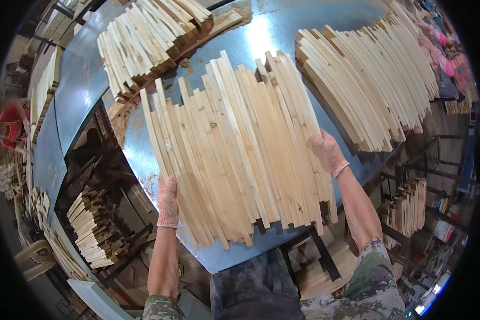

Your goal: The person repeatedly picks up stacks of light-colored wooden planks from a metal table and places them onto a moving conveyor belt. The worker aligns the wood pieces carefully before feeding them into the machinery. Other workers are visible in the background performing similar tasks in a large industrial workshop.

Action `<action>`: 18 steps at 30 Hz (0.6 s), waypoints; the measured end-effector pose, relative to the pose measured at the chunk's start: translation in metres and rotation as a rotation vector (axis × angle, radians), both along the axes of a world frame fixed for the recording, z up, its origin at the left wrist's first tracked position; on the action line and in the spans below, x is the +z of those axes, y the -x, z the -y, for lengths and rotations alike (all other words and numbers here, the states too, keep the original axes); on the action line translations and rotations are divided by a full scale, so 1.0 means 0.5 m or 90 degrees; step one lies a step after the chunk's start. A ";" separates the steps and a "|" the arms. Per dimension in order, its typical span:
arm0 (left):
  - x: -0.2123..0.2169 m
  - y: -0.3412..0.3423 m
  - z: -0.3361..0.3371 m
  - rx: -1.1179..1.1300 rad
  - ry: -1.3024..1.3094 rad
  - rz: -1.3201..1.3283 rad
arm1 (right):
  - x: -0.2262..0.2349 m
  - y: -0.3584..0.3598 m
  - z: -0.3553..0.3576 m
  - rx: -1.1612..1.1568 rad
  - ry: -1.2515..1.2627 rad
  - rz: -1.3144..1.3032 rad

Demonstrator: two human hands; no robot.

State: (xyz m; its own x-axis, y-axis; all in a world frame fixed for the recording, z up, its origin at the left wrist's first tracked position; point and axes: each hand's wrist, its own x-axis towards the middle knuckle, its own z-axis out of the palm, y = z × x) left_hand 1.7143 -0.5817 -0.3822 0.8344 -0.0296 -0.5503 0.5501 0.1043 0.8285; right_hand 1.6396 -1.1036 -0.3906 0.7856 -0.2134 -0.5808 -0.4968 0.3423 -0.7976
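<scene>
A wide row of pale wooden strips (pixel 240 144) lies side by side in front of me on the blue metal table (pixel 240 258), their ends uneven. My left hand (pixel 168 202), in a light knitted glove, grips the row's left edge near its close end. On the opposite edge, my right hand (pixel 329 152), gloved alike, has its fingers against the outermost strip. The strips sit between both hands; the fingers' undersides are partly hidden by the wood.
More strips lie in a stack (pixel 149 40) at the far left and a stack (pixel 368 80) on the right. Sawdust (pixel 120 125) covers part of the table. Below stand piles of strips (pixel 96 229) and a dark metal frame (pixel 322 253). Other people (pixel 13 125) are at both sides.
</scene>
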 end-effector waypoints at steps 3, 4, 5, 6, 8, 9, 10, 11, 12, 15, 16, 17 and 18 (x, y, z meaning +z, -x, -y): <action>0.029 -0.009 -0.003 -0.007 0.054 -0.044 | -0.005 0.010 -0.012 0.009 -0.041 -0.061; 0.006 -0.009 -0.031 0.003 0.053 -0.098 | 0.016 0.008 -0.020 0.026 -0.054 -0.057; -0.005 -0.011 -0.043 0.008 0.054 -0.154 | 0.029 0.012 -0.026 0.037 -0.064 -0.054; -0.013 -0.005 -0.056 0.000 0.088 -0.178 | 0.025 0.018 -0.028 0.044 -0.060 -0.060; -0.017 0.014 -0.066 -0.022 0.157 -0.231 | 0.015 0.047 -0.025 0.051 -0.051 -0.077; -0.014 0.033 -0.068 -0.020 0.163 -0.233 | 0.016 0.062 -0.025 0.057 -0.066 -0.075; 0.002 0.051 -0.060 -0.020 0.169 -0.234 | 0.022 0.078 -0.028 0.060 -0.080 -0.073; 0.016 0.067 -0.064 -0.016 0.174 -0.229 | 0.028 0.084 -0.032 0.069 -0.096 -0.065; -0.006 0.092 -0.082 -0.003 0.193 -0.237 | 0.035 0.096 -0.032 0.079 -0.089 -0.081; 0.016 0.152 -0.087 0.018 0.261 -0.264 | 0.084 0.128 -0.063 0.095 -0.104 -0.094; 0.013 0.177 -0.102 0.040 0.236 -0.281 | 0.123 0.133 -0.088 0.092 -0.131 -0.070; 0.012 0.206 -0.119 0.067 0.210 -0.295 | 0.122 0.155 -0.091 0.103 -0.181 -0.086; 0.027 0.229 -0.121 0.079 0.231 -0.257 | 0.118 0.168 -0.093 0.114 -0.230 -0.102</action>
State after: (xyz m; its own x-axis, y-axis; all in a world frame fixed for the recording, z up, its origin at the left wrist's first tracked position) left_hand 1.5997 -0.5211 -0.3686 0.5687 -0.1913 -0.8000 0.7817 0.4285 0.4532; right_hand 1.5557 -1.0570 -0.3317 0.6856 0.1580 -0.7106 -0.6816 0.4820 -0.5505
